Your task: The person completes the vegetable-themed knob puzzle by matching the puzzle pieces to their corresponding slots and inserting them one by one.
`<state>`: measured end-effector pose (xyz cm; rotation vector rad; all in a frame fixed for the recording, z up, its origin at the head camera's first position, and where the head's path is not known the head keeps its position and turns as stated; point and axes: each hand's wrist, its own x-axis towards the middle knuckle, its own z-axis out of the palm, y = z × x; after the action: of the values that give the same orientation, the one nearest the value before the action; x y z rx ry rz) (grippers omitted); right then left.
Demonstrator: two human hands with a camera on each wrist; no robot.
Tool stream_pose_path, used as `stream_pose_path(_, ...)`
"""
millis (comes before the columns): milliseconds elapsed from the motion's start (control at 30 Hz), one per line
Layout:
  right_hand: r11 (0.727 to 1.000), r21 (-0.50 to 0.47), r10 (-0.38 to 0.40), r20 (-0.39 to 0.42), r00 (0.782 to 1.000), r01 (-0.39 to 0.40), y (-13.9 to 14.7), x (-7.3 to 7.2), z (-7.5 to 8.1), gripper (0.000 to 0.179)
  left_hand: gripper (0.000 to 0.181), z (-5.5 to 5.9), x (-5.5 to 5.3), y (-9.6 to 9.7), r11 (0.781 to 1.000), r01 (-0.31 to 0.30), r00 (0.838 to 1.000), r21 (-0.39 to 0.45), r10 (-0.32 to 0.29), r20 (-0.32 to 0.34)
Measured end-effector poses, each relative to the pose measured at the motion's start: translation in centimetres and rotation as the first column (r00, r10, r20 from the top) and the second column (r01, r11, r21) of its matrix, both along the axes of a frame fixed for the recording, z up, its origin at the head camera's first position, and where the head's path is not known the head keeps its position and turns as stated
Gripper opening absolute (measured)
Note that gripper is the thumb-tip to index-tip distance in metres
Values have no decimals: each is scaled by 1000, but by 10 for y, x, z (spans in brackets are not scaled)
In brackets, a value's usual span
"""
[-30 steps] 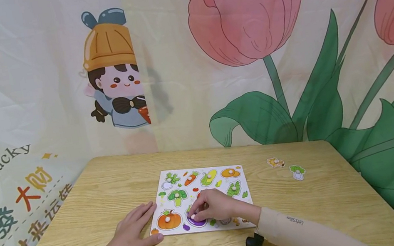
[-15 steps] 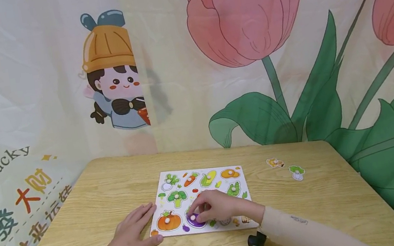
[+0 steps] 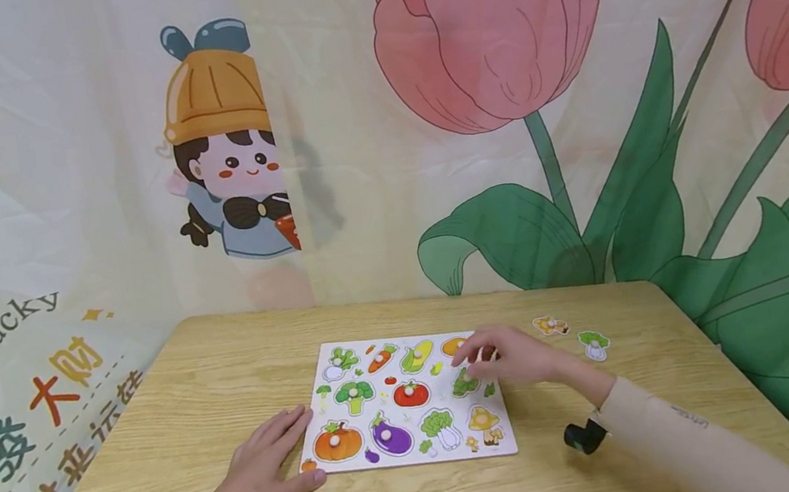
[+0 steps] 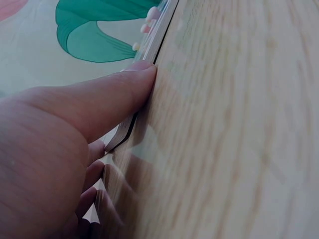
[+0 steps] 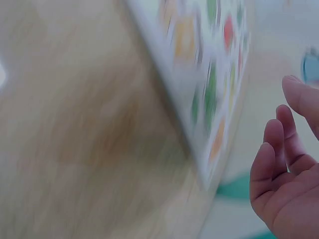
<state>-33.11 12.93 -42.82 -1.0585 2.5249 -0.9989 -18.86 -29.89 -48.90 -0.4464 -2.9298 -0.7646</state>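
Note:
A white knob puzzle board [image 3: 401, 457] with vegetable pictures lies on the wooden table. My left hand [image 3: 264, 464] rests at its near left corner; in the left wrist view the thumb [image 4: 124, 89] touches the board's edge. Over the right side of the board hovers my right hand [image 3: 512, 355], fingers loosely bent, holding nothing. The eggplant piece [image 3: 397, 442] sits in the front row beside the pumpkin piece [image 3: 348, 440], and the tomato piece [image 3: 416, 398] lies behind. In the front row, the bok choy spot [image 3: 445, 430] and the mushroom spot [image 3: 482, 417] show pictures without knobs.
Right of the board on the table [image 3: 662, 427] lie a loose mushroom piece [image 3: 548, 325] and a loose bok choy piece [image 3: 594, 346]. A printed cloth [image 3: 352, 159] hangs behind the table. Black wrist cameras [image 3: 584, 438] are strapped below the hands.
My right hand has let go of the eggplant piece's knob and moved right and away from me, uncovering the tomato and the front row. The left hand has stayed in place.

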Motion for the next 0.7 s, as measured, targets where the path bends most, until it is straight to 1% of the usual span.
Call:
stream_pose_path(67, 998, 11, -58, -26, 998, 58, 22, -10, 0, 22, 91, 0, 0, 0, 1000, 3, 1000, -4, -3, -6)
stream_pose_path(133, 992, 28, -120, -51, 991, 122, 44, -21, -2, 22, 91, 0, 0, -1, 1000, 0, 1000, -1, 0, -3)
stream_pose_path(200, 984, 43, -170, -77, 982, 173, 63, -31, -6, 22, 92, -2, -1, -2, 1000, 0, 1000, -3, 0, -9)
stream_pose_path(300, 968, 64, -234, -109, 966, 241, 88, -45, -12, 22, 92, -3, -1, -2, 1000, -7, 1000, 8, 7, 2)
stream_pose_path(433, 960, 60, -265, -133, 955, 275, 112, -58, -14, 23, 93, -4, -1, -3, 1000, -11, 1000, 15, 11, 12)
stream_pose_path(500, 958, 58, -270, -137, 953, 280, 122, -62, -15, 23, 93, -4, -1, -3, 1000, -11, 1000, 16, 11, 12)
stream_pose_path(567, 959, 62, -265, -149, 953, 277, 130, -65, -16, 23, 93, -4, -1, -3, 1000, -10, 1000, 16, 9, 13)
stream_pose_path(700, 950, 79, -287, -160, 945, 302, 144, -67, -17, 23, 93, -2, -3, -1, 1000, -10, 1000, 6, 10, 17)
